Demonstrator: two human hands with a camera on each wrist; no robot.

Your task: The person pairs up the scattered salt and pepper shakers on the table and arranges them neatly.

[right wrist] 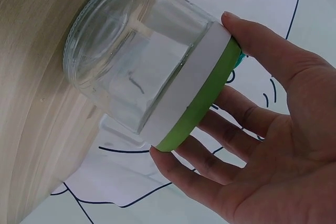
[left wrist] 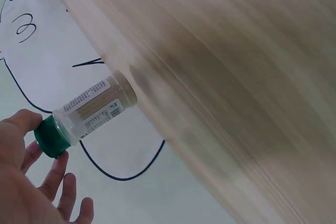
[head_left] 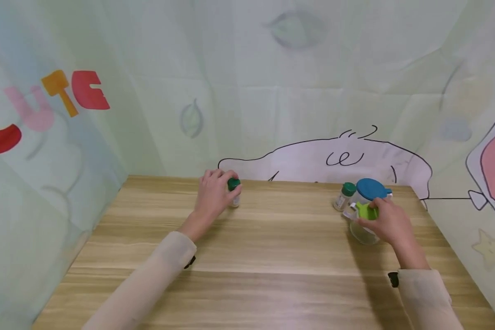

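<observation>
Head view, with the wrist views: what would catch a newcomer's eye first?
First come the large colourful letters on the left wall. The right hand grips a glass jar by its green lid, on the right of the table. Near its far edge, the left hand pinches a small bottle by its green cap.
</observation>
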